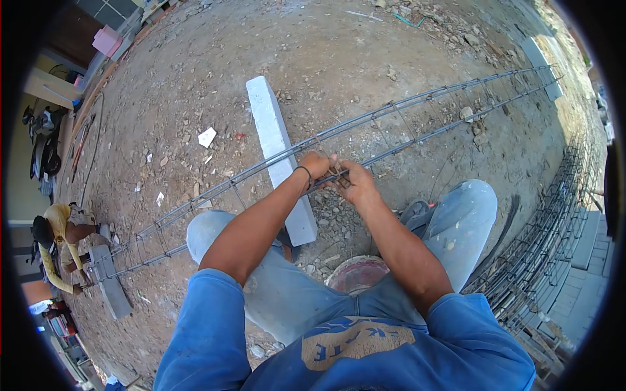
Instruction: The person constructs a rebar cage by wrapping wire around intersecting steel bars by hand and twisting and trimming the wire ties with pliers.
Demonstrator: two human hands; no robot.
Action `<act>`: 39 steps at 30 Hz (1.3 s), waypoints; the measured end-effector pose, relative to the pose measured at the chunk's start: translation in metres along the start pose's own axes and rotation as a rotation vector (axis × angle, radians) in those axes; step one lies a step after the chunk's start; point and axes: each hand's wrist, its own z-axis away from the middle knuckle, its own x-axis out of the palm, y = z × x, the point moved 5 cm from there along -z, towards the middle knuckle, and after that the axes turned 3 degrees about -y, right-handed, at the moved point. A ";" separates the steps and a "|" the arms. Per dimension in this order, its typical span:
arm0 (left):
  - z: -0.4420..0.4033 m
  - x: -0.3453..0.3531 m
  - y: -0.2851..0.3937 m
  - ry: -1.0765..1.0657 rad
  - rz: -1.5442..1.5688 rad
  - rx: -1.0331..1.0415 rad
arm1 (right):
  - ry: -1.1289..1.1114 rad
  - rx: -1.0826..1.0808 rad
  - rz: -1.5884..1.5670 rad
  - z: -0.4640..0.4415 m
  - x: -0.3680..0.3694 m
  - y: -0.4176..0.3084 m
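Note:
A long rebar cage [391, 106], made of thin steel bars with square stirrups, runs slantwise in front of my knees. My left hand [316, 167] is closed at its near bars, fingers bent down around the steel. Close beside it, my right hand [357, 183] is also closed, pinching at the lower bar. Between the fingertips shows a bit of brownish metal, too small and covered to tell whether it is a stirrup or tie wire. Under the cage lies a pale concrete block [301, 220], supporting it.
A co-worker [62, 234] crouches at the cage's far left end, by a grey block [112, 293]. Another block [541, 65] sits under the right end. More rebar cages [554, 228] are stacked at right. An upturned bucket [357, 272] is beneath me. Rubble litters the ground.

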 end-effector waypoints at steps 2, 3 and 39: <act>0.005 0.001 0.002 0.001 0.008 -0.006 | -0.042 -0.020 -0.081 0.014 -0.007 0.005; 0.006 0.002 0.003 -0.004 -0.006 -0.014 | -0.082 -0.043 -0.184 0.018 -0.011 0.006; 0.013 -0.002 0.006 0.108 -0.160 0.008 | 0.187 -0.091 0.384 -0.008 -0.001 -0.004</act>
